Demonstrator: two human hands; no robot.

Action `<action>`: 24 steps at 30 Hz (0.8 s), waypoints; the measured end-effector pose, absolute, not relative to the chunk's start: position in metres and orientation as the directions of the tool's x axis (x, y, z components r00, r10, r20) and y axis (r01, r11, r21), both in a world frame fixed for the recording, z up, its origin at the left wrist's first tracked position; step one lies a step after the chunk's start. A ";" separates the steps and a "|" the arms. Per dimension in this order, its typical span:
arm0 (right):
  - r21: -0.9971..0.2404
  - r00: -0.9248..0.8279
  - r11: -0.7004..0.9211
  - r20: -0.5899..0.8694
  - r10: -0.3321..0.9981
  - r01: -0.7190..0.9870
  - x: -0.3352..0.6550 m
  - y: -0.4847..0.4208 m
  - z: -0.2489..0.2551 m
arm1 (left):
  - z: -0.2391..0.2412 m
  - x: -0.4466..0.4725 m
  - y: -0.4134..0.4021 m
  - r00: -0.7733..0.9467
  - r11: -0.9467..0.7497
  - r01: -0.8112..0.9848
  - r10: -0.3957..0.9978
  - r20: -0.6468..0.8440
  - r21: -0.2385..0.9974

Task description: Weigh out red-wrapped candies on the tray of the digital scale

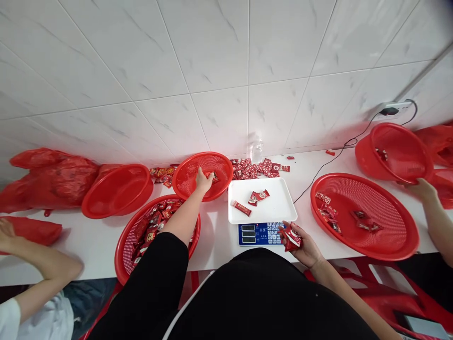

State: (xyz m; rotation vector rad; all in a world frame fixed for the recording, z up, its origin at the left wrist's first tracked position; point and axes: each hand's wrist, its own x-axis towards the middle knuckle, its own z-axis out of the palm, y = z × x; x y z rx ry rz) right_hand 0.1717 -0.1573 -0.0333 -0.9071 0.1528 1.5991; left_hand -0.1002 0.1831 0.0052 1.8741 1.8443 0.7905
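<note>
My left hand [204,181] reaches into a small red mesh basket [180,178] at the back, its visible fingers apart beside a few red packets [215,176]. My right hand [307,246] is closed around several red snack packets [293,237] at the front edge of the scale. A white weighing tray [279,208] sits on the scale, with a few red packets [254,198] and a slim red stick packet [241,208] lying on it. Below the tray shows the blue scale panel [261,234] with its keys.
Left of the scale, a large red basket [120,236] holds many packets, partly behind my arm. At right stands a wide red basket [385,236] with several packets. Loose packets [247,169] lie by the wall. A black cable [322,166] crosses the table. Co-workers' hands [422,191] work at both sides.
</note>
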 end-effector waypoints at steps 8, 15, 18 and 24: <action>-0.380 0.039 -0.258 -0.622 0.782 -0.888 0.173 -0.152 -0.032 | -0.051 -0.027 0.073 0.535 -0.473 0.658 0.841 0.078 0.586; -0.375 0.050 -0.240 -0.620 0.783 -0.895 0.176 -0.152 -0.030 | -0.057 0.029 0.046 0.584 -0.498 0.764 0.805 -0.109 0.410; -0.380 0.064 -0.228 -0.620 0.782 -0.897 0.178 -0.156 -0.034 | -0.052 0.035 0.053 0.694 -0.640 0.680 0.719 -0.034 0.358; -0.351 0.060 -0.229 -0.650 0.757 -0.908 0.179 -0.165 -0.042 | -0.053 0.026 0.049 0.729 -0.702 0.643 0.684 0.037 0.304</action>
